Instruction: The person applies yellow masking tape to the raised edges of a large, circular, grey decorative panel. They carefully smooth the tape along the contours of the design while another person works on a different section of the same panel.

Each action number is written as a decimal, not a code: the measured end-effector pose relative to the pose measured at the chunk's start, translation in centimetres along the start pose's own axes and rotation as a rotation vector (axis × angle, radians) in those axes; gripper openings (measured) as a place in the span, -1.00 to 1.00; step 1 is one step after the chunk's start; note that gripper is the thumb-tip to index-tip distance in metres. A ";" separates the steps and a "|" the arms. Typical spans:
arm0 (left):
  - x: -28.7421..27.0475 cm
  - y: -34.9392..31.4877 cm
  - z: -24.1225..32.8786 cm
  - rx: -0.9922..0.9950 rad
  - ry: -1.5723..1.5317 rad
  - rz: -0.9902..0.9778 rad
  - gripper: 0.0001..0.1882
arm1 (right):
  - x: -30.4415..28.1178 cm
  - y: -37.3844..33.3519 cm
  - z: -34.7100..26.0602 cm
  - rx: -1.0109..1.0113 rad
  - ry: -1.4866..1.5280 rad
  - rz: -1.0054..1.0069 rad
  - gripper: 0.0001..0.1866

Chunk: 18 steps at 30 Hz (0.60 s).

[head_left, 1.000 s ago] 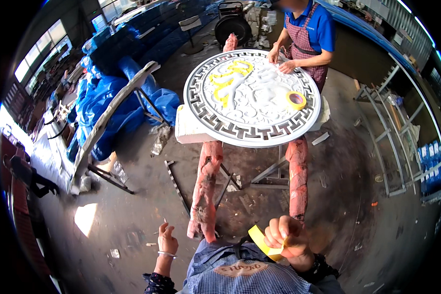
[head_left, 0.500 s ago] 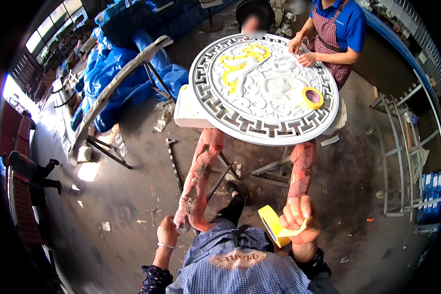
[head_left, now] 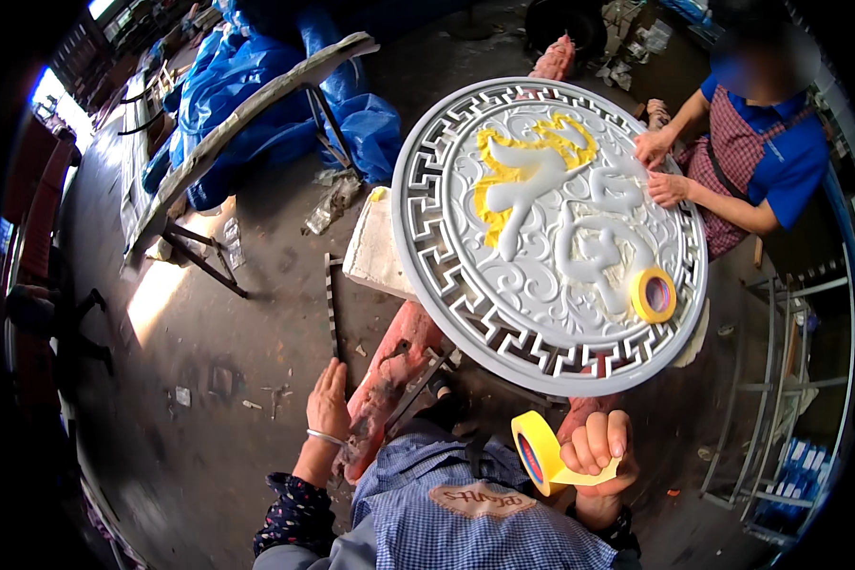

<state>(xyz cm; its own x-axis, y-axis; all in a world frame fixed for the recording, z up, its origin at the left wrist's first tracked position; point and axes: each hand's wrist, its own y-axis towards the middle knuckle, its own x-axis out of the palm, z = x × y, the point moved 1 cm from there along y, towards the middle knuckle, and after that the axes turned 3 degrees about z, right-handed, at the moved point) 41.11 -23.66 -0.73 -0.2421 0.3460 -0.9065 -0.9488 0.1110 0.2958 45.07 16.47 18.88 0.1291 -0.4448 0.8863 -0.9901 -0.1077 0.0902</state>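
My right hand (head_left: 595, 446) is closed on a pulled-out strip of yellow masking tape, in front of my apron. The roll of yellow tape (head_left: 534, 452) hangs from that strip, just left of my fingers. My left hand (head_left: 328, 407) holds nothing, fingers stretched out together, beside a pink-red stained support beam (head_left: 392, 366). Ahead of me lies a large round grey carved panel (head_left: 532, 275) with a pierced border. Yellow tape (head_left: 492, 204) edges one raised character on it. A second tape roll (head_left: 653, 294) rests on its near right part.
Across the panel, a co-worker in a blue shirt and checked apron has both hands (head_left: 663, 171) on its right edge. A white block (head_left: 378, 249) sits under its left side. A long plank (head_left: 247, 123) on trestles and blue sheeting (head_left: 223, 104) stand left; a metal rack (head_left: 769, 399) stands right.
The panel shows larger and lower in view, and further right. My left hand has risen and its fingers have straightened. My right hand keeps hold of the tape.
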 end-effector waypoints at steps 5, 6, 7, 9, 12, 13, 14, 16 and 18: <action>-0.6 4.2 -0.9 -0.314 -0.004 -0.254 -0.59 | -0.5 4.1 -0.6 0.030 0.073 -0.077 -0.80; -0.6 4.5 -1.0 -0.286 -0.021 -0.197 -0.68 | -0.6 4.6 -0.7 0.034 0.089 -0.076 -0.80; -0.6 4.8 -1.0 -0.256 -0.037 -0.140 -0.78 | -0.6 5.0 -0.8 0.038 0.107 -0.075 -0.81; -0.5 5.7 -0.3 -0.238 -0.053 -0.074 -0.89 | -0.6 5.6 -1.4 0.045 0.103 -0.076 -0.81; -1.1 6.6 1.7 -0.297 0.013 -0.070 -0.69 | -0.6 6.4 -2.1 0.063 0.082 -0.083 -0.81; -1.3 7.0 2.5 -0.326 0.061 -0.085 -0.62 | -0.7 6.7 -2.3 0.068 0.088 -0.079 -0.81; -1.5 7.3 3.0 -0.354 0.114 -0.098 -0.56 | -0.8 6.9 -2.5 0.073 0.097 -0.078 -0.81; -0.9 7.5 3.3 -0.438 0.078 -0.156 -0.51 | -1.3 7.4 -2.8 0.086 0.118 -0.081 -0.80; -0.1 7.3 2.2 -0.532 0.077 -0.238 -0.61 | -1.6 8.1 -2.9 0.098 0.146 -0.072 -0.80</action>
<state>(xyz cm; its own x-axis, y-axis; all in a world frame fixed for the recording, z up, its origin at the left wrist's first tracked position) 34.68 -20.84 2.13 -0.0053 0.2977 -0.9546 -0.9455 -0.3122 -0.0921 36.70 18.90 19.48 0.1834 -0.2995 0.9363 -0.9675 -0.2237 0.1179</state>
